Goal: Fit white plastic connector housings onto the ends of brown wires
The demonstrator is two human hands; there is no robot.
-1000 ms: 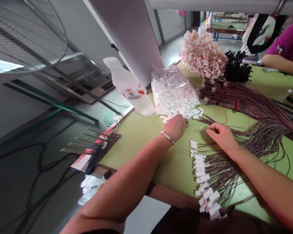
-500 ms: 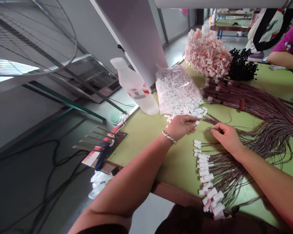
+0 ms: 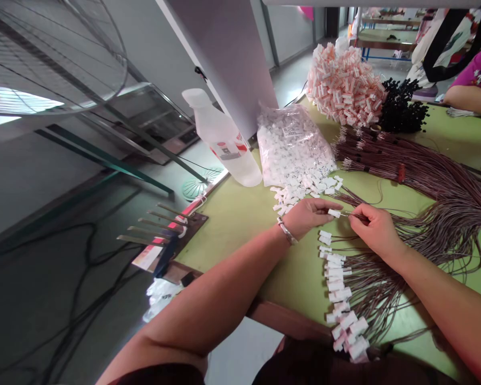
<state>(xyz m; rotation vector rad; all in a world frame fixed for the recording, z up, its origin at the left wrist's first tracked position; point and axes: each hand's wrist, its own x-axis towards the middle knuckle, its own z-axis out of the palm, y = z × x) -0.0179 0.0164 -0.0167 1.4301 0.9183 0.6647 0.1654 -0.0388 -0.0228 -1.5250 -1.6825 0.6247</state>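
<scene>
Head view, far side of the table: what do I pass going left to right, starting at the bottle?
plastic bottle → clear bag of white connectors → pink-and-white connector pile → black connector pile → another person's forearm

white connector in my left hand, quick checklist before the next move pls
1. Grip on the white connector, pinched in the left hand fingertips: ok.
2. Grip on the wire end, held by the right hand: ok.
3. Wire end lined up with the connector's opening: cannot tell, too small.
4. Supply of loose connectors lying close beside the left hand: ok.
5. Held wire free of the row of fitted connectors below: cannot tell.
</scene>
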